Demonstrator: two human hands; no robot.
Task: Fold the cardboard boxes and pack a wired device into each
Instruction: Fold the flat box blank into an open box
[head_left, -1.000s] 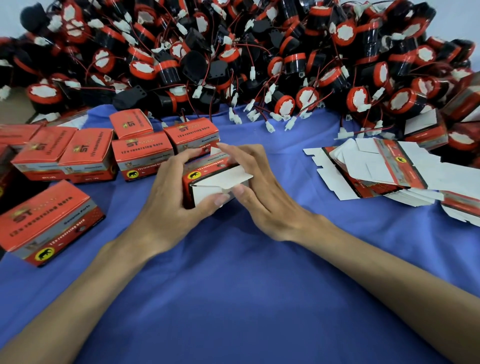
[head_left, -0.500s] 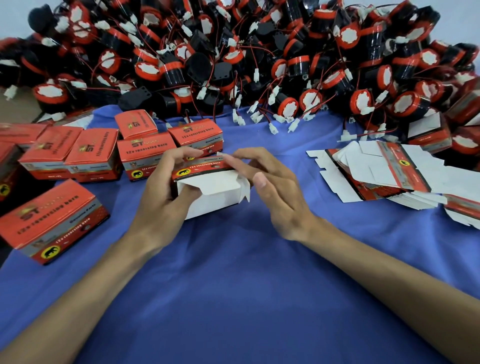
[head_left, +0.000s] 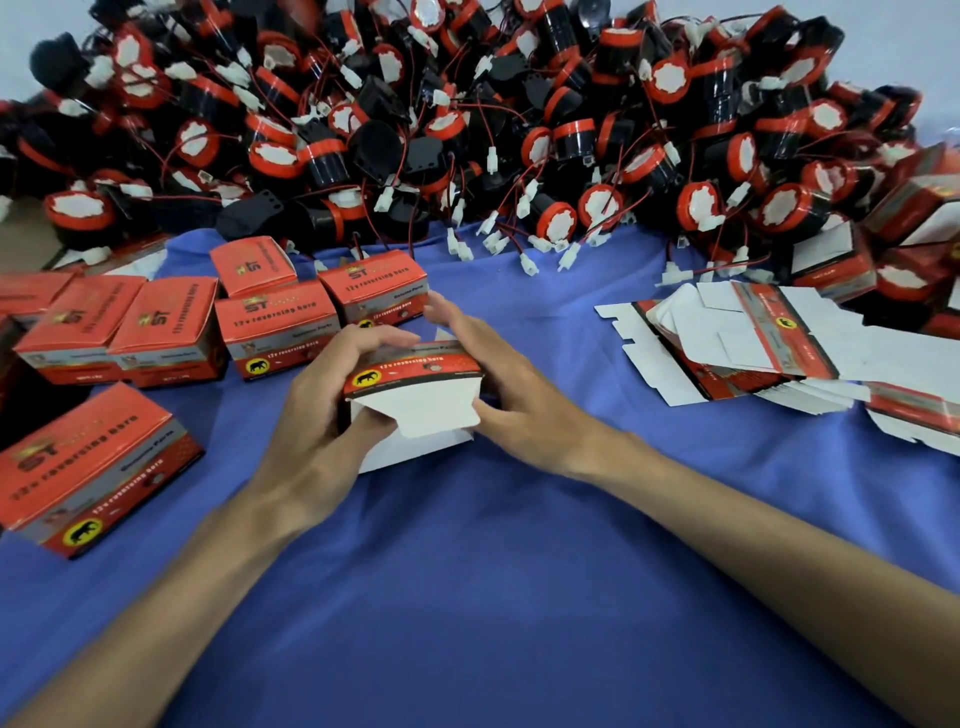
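Note:
A red and black cardboard box (head_left: 415, 369) sits between my hands on the blue cloth, its white end flaps (head_left: 426, 415) open toward me. My left hand (head_left: 317, 421) grips the box's left side, fingers curled over its top and thumb under the flap. My right hand (head_left: 498, 384) holds the right side, fingers reaching over the top edge. What is inside the box is hidden. A big pile of black and red wired devices (head_left: 467, 130) with white plugs fills the back of the table.
Several closed red boxes (head_left: 166, 332) stand at the left, one larger-looking box (head_left: 93, 467) nearest me. A stack of flat unfolded box blanks (head_left: 753, 348) lies at the right. Blue cloth (head_left: 493, 597) covers the table in front of me.
Both hands turned the box so its open white flaps face me. My right hand moved from the front flap to the box's right side and top.

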